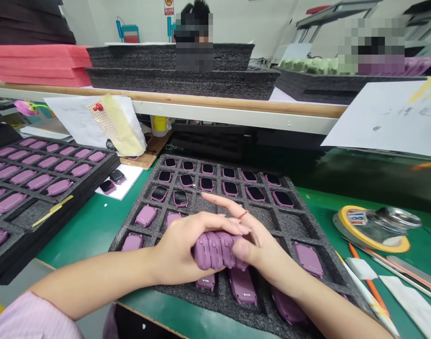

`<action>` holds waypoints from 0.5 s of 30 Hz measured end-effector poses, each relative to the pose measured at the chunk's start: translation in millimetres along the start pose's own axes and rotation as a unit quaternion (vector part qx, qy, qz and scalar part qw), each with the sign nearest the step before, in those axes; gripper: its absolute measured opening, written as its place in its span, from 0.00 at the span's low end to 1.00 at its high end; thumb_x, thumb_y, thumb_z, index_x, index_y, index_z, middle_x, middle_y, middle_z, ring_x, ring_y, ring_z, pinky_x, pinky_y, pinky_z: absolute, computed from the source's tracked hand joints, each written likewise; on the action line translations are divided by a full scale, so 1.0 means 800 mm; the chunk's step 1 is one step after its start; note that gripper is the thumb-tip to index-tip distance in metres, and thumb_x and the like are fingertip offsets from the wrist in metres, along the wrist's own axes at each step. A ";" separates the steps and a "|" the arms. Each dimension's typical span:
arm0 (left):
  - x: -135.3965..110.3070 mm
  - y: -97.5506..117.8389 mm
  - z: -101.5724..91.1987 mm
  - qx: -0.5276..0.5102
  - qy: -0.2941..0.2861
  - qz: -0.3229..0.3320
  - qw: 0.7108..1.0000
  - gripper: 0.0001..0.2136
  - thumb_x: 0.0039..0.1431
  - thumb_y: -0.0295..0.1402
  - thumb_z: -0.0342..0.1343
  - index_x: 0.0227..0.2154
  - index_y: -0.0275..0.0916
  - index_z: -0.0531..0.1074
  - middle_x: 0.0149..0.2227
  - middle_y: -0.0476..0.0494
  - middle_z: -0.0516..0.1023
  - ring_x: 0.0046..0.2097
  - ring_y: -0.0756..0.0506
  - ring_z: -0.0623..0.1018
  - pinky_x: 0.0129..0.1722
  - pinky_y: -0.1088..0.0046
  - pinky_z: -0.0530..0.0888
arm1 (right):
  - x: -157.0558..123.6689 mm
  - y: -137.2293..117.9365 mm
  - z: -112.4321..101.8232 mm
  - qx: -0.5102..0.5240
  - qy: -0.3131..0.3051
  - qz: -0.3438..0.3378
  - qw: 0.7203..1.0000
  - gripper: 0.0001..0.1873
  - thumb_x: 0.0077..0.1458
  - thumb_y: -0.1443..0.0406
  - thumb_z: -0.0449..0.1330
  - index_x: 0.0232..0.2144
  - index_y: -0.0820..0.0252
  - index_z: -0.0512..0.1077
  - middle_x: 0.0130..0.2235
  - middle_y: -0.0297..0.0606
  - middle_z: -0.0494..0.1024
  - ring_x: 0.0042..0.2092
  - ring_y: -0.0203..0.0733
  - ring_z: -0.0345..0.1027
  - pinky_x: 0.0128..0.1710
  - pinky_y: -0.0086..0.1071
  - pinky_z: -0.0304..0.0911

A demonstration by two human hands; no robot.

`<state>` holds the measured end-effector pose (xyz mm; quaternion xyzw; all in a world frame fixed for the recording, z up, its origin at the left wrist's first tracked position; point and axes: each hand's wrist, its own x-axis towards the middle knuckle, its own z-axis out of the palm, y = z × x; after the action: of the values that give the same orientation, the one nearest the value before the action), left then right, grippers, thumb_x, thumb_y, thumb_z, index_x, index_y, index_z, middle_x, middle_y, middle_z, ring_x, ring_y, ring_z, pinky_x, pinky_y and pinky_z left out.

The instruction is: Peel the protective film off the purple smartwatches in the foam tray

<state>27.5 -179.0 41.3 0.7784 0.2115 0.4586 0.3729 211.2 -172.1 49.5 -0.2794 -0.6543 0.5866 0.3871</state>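
Observation:
My left hand [180, 242] is closed around a row of several purple smartwatch cases [215, 250], stood on edge side by side. The thumb of my right hand [261, 242] presses the right end of that row, while one finger stretches out beyond it. Both hands are above a black foam tray [323, 245] with square compartments. In its far rows, watches lie with dark screens [230, 189] up. Nearer cases, such as this purple case [308, 260], lie back side up. My hands and forearms hide part of the tray's middle and front.
On the left is another foam tray [111, 162] of purple cases. Two watches [117, 176] lie on white paper beside it. Yellow tape [346, 235], an orange pen [371, 282] and strips lie to the right. A shelf edge [236, 113] crosses behind, with foam stacks and people beyond.

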 end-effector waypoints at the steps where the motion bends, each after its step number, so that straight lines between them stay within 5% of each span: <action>1: 0.001 0.000 0.000 -0.006 0.001 0.007 1.000 0.18 0.59 0.28 0.63 0.51 0.44 0.67 0.52 0.44 0.79 0.56 0.44 0.78 0.58 0.65 0.73 | 0.000 0.000 0.002 0.004 0.002 -0.003 1.000 0.46 0.48 0.42 0.67 0.63 0.53 0.59 0.47 0.42 0.81 0.47 0.50 0.79 0.45 0.40 0.77; 9: -0.001 -0.003 0.003 0.043 0.013 0.019 0.999 0.21 0.60 0.38 0.61 0.55 0.44 0.67 0.54 0.39 0.71 0.60 0.40 0.70 0.62 0.59 0.66 | -0.002 -0.008 0.016 -0.112 0.087 -0.046 0.989 0.53 0.41 0.63 0.76 0.66 0.51 0.56 0.51 0.41 0.81 0.47 0.50 0.80 0.44 0.39 0.79; 12: 0.000 0.000 0.007 -0.036 0.042 -0.100 0.993 0.42 0.44 0.37 0.74 0.61 0.48 0.58 0.59 0.37 0.66 0.62 0.37 0.68 0.63 0.54 0.65 | -0.004 -0.006 0.014 -0.213 0.132 -0.102 0.963 0.57 0.43 0.65 0.75 0.69 0.48 0.50 0.45 0.37 0.83 0.41 0.47 0.81 0.42 0.38 0.79; 15: 0.006 0.002 0.010 -0.237 0.016 -0.268 0.934 0.49 0.37 0.44 0.76 0.63 0.45 0.57 0.55 0.36 0.71 0.55 0.37 0.75 0.55 0.55 0.72 | -0.002 0.001 0.010 -0.326 0.113 -0.187 0.920 0.53 0.51 0.67 0.70 0.70 0.45 0.46 0.51 0.38 0.81 0.49 0.47 0.78 0.52 0.41 0.74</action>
<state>37.0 -179.9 42.7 0.5744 0.3038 0.3904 0.6522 205.2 -178.0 48.3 -0.3269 -0.8013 0.2221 0.4492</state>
